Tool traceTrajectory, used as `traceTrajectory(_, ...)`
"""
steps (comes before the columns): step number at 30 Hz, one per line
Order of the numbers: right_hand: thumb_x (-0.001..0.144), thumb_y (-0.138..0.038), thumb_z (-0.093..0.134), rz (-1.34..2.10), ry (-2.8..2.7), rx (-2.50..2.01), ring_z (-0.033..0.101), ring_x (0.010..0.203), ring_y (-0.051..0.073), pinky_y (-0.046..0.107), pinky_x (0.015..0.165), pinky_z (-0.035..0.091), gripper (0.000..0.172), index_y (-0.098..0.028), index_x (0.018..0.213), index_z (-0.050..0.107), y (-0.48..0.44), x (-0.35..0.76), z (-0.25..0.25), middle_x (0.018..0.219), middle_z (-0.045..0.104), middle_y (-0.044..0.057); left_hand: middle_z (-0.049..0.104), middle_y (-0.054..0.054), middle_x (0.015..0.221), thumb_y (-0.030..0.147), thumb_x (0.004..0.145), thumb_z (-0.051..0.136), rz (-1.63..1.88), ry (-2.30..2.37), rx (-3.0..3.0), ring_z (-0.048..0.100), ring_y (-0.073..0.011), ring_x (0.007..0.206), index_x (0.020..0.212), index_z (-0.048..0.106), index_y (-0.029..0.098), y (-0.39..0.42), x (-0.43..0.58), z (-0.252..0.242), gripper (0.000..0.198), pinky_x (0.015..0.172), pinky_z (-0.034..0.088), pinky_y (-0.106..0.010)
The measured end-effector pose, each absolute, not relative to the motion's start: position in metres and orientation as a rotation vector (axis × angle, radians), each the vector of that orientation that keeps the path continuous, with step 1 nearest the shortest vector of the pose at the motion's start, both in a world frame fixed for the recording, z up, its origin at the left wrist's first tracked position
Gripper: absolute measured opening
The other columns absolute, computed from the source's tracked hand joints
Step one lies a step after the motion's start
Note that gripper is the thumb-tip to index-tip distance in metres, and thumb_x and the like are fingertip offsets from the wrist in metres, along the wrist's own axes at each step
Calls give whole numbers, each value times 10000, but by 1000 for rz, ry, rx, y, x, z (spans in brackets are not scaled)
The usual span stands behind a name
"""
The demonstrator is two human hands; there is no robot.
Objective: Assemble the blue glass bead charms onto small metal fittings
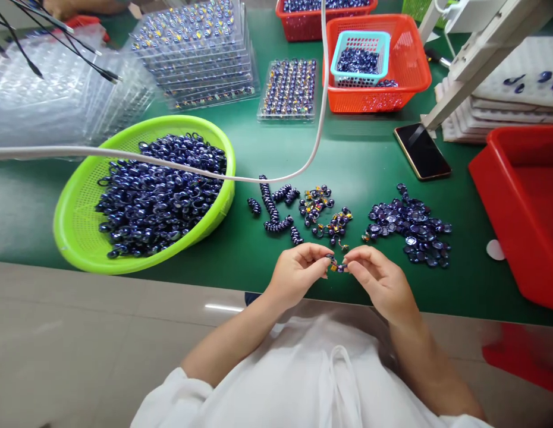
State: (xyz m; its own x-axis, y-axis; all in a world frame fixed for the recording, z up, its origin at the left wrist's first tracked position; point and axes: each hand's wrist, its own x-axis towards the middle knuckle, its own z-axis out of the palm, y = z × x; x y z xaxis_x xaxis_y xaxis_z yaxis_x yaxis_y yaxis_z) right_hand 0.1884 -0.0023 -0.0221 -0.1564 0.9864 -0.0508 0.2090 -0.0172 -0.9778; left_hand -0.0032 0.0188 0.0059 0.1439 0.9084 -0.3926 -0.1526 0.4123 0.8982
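Close to the table's front edge, my left hand (298,270) pinches a small dark, shiny ring-shaped part (333,266) with a yellow patch. My right hand (381,279) has thumb and forefinger closed on the right side of the same part. Just beyond my fingers lie loose dark ring parts with yellow pieces (336,226). Left of them are rows of dark rings stacked against each other (270,205). A heap of dark, shiny round caps (410,226) lies beyond my right hand.
A green basket (65,232) full of dark rings stands left. Behind are stacked clear trays (200,59), a single filled tray (288,92) and a red basket (374,98). A white cable (276,178) crosses over the table. Right are a phone (421,151) and red bin (517,214).
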Motion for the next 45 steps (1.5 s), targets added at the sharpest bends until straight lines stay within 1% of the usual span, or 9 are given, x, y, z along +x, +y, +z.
traceTrajectory(3, 953, -312, 617, 1114, -1547, -1307, 672, 860, 177, 300, 777, 558, 84, -249, 990, 660, -7, 190, -23, 951, 669, 29, 684, -16, 662, 268, 695, 798, 905, 1180, 837, 576, -91, 554, 793, 729, 130, 20, -3, 3, 183, 529, 472, -203)
traceTrajectory(6, 934, -237, 636, 971, -1631, -1264, 658, 868, 176, 308, 783, 551, 47, -257, 971, 654, -8, 189, -18, 940, 667, 25, 686, -13, 666, 240, 685, 778, 920, 1169, 827, 568, -88, 561, 767, 718, 135, 20, -2, 1, 146, 532, 447, -198)
traceTrajectory(13, 862, -123, 686, 606, -1953, -1049, 651, 857, 184, 334, 737, 568, 320, -307, 1120, 646, -6, 182, -11, 965, 652, 34, 681, -4, 654, 207, 661, 760, 910, 1193, 811, 578, -96, 575, 743, 710, 140, 20, 1, 3, 118, 568, 457, -212)
traceTrajectory(18, 839, -109, 693, 352, -2049, -1065, 628, 851, 204, 378, 762, 552, 336, -307, 1108, 657, -4, 179, -20, 941, 658, 45, 678, -6, 651, 235, 669, 771, 871, 1201, 817, 549, -88, 539, 762, 728, 136, 19, 3, 4, 142, 543, 453, -215)
traceTrajectory(24, 847, -93, 679, 313, -2015, -1075, 631, 821, 205, 372, 737, 526, 328, -279, 1110, 621, -5, 178, -22, 908, 667, 41, 692, -9, 647, 234, 693, 784, 871, 1216, 821, 568, -89, 534, 799, 752, 132, 18, 6, 4, 150, 538, 485, -210)
traceTrajectory(28, 849, -84, 682, 247, -1929, -1161, 633, 788, 203, 371, 721, 521, 277, -251, 1054, 599, -6, 175, -24, 874, 664, 43, 765, -47, 766, 239, 720, 789, 902, 1202, 794, 647, -116, 608, 888, 786, 132, 14, 10, 4, 199, 614, 572, -236)
traceTrajectory(32, 862, -93, 677, 207, -1885, -1213, 628, 767, 198, 361, 705, 530, 257, -251, 1044, 590, -6, 172, -27, 849, 661, 39, 799, -71, 857, 254, 734, 795, 947, 1192, 800, 695, -142, 658, 934, 811, 142, 10, 13, 0, 229, 668, 619, -268)
traceTrajectory(40, 857, -57, 670, 179, -1928, -1197, 654, 822, 210, 380, 747, 553, 315, -219, 1119, 603, -8, 171, -32, 919, 699, 73, 814, -73, 905, 237, 720, 812, 995, 1199, 804, 718, -144, 672, 928, 824, 156, 9, 13, -5, 223, 683, 636, -259)
traceTrajectory(45, 856, -70, 680, 180, -1870, -1231, 657, 793, 194, 353, 725, 554, 240, -215, 1039, 624, -9, 170, -31, 883, 697, 53, 814, -69, 863, 258, 720, 815, 997, 1196, 822, 719, -146, 661, 923, 825, 155, 9, 14, -6, 228, 687, 636, -262)
